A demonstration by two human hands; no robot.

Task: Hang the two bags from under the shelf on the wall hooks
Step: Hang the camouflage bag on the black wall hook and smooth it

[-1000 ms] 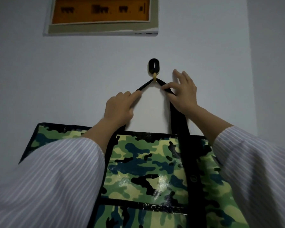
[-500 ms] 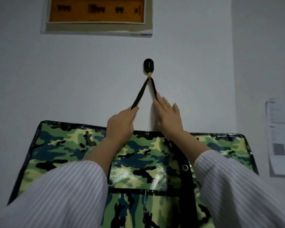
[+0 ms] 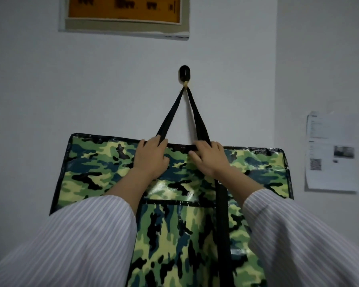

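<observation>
Camouflage bag looks light, limp and glossy-slick; its black straps on the wall hook are the surest hold. Left hand and right hand lie apart, fingers curled over its top edge.

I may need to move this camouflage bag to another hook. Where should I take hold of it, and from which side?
Grip the black strap just below the wall hook, reaching from the front. The camouflage bag hangs flat against the wall, and its two runs of strap meet in a narrow peak there, so lifting upward should free it.
</observation>
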